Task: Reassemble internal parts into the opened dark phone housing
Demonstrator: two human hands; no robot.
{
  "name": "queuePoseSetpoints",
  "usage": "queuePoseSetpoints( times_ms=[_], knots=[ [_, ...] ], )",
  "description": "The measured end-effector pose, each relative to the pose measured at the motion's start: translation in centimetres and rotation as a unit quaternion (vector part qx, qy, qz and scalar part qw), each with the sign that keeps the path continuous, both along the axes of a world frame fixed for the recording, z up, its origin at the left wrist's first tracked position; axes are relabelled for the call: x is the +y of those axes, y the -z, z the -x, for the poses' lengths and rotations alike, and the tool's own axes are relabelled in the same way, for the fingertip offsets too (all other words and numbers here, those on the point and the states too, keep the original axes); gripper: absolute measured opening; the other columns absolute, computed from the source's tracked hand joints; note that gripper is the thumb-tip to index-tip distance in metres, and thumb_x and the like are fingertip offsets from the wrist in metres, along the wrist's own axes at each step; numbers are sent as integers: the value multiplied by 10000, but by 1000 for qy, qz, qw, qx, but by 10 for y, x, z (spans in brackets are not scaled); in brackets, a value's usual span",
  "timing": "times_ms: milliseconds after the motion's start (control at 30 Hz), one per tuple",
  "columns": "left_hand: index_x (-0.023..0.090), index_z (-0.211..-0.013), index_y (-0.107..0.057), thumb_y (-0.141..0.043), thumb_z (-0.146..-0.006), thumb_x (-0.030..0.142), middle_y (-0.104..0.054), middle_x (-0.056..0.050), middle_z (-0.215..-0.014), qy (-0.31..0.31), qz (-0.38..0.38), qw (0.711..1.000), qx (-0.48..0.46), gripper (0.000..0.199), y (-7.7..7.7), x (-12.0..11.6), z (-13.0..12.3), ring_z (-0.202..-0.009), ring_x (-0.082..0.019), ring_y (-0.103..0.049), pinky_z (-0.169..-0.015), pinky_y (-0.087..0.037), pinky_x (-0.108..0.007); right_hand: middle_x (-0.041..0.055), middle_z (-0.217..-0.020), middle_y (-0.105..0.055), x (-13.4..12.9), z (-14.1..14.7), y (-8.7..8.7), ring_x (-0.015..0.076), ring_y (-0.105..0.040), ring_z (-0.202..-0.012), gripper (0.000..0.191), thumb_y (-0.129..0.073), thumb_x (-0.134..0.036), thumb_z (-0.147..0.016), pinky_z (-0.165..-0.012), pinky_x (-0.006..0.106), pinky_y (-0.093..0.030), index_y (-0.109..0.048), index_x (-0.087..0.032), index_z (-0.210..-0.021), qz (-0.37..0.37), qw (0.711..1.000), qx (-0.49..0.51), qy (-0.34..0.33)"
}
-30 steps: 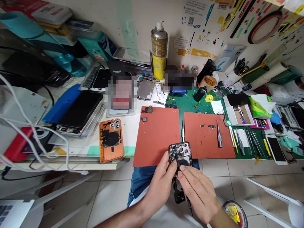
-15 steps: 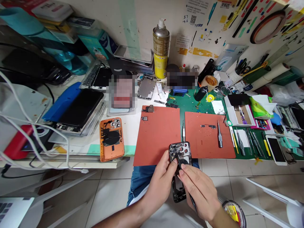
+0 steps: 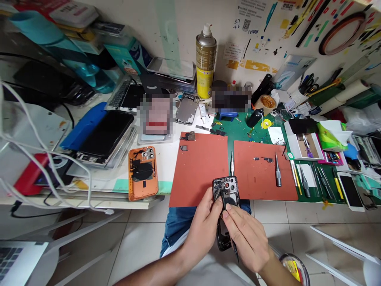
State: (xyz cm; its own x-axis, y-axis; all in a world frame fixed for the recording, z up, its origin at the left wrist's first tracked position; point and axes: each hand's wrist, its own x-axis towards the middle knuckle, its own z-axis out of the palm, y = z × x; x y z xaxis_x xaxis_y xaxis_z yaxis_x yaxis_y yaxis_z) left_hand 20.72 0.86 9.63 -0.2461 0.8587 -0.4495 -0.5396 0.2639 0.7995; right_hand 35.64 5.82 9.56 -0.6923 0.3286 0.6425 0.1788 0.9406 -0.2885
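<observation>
An opened black phone body [image 3: 224,234], with camera rings at its top and bare inner parts, is held above my lap past the table's front edge. My left hand [image 3: 205,218] grips its left side, thumb on the inner parts. Fingers pinched, my right hand [image 3: 248,234] holds dark tweezers [image 3: 235,252] over the phone's middle. The tips are partly hidden by my fingers and lie near the camera area. What they touch is too small to tell.
Two red-brown mats [image 3: 202,171] lie on the table, with small parts, a screwdriver [image 3: 278,171] and another between them. An orange phone back [image 3: 143,190] sits left. A spray can [image 3: 205,63] stands behind; tools lie at right.
The whole view has shifted slightly, so the table things appear a little further right. My right hand and the tweezers have turned slightly over the phone. Both holds remain.
</observation>
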Motion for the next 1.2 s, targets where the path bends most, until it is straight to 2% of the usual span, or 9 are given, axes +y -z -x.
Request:
queuePoseSetpoints(
  times_ms=[267,400,467,567,633,700,767,933,1200],
  knots=[
    [229,-1292,-646,-634,-1051,466,-728,-71,-1294,-22,3,999,27,338,6,-2,-3,-1221,-248,-658,-1032,-514,-347,263,-1149,-823,-3,6,2,317,-757,-1279,383,-492,15,-1019,-1035,382,-684,-717,52,-1327,-4,1000,6,17],
    [221,-1277,-656,-643,-1043,501,-749,-75,-1279,-4,-2,1000,19,366,2,0,1,-1193,-251,-680,-1043,-521,-362,170,-1125,-847,-6,6,-9,261,-837,-1068,373,-622,17,-990,-919,342,-720,-756,-83,-1323,94,992,55,69],
    [219,-1263,-666,-658,-1033,519,-758,-77,-1277,6,-4,1000,12,379,-1,1,3,-1192,-254,-688,-1049,-523,-366,90,-1053,-862,-8,6,-16,226,-854,-924,333,-708,3,-958,-831,299,-726,-803,-179,-1219,201,964,103,139],
    [215,-1262,-680,-682,-1017,532,-754,-89,-1321,17,-6,1000,1,401,-3,0,4,-1251,-273,-677,-1079,-515,-379,24,-901,-863,-6,8,-23,212,-847,-731,173,-755,-98,-979,-683,263,-718,-817,-231,-1072,385,883,166,212],
    [212,-1290,-679,-689,-1011,537,-742,-99,-1361,21,-2,1000,-3,428,-3,-1,4,-1306,-289,-655,-1109,-499,-390,19,-852,-860,-3,9,-24,221,-838,-666,100,-751,-166,-1007,-635,268,-714,-806,-229,-1061,476,831,187,219],
    [212,-1324,-672,-684,-1013,539,-733,-105,-1382,23,5,1000,-8,451,-2,-3,3,-1330,-297,-642,-1122,-492,-399,27,-842,-859,0,11,-23,226,-836,-655,88,-747,-175,-1012,-633,274,-716,-798,-221,-1067,506,814,195,209],
    [212,-1333,-670,-679,-1016,530,-732,-105,-1379,28,5,1000,-8,449,-1,-4,3,-1316,-294,-645,-1130,-490,-403,44,-886,-861,2,11,-24,224,-846,-706,124,-744,-127,-996,-670,273,-719,-804,-214,-1060,470,844,181,184],
    [220,-1321,-670,-632,-1046,452,-732,-83,-1357,35,-14,999,10,361,1,-5,4,-1263,-260,-656,-1115,-496,-372,117,-1057,-853,0,5,-25,228,-846,-940,331,-687,48,-929,-851,310,-719,-809,-161,-1156,259,956,109,85],
    [206,-1299,-660,-600,-1061,418,-747,-81,-1302,43,-22,998,26,324,-2,-5,5,-1250,-258,-665,-1058,-520,-351,169,-1159,-837,-4,-6,-15,245,-826,-1087,392,-600,57,-957,-933,364,-717,-754,-113,-1275,144,988,39,32]
  ],
)
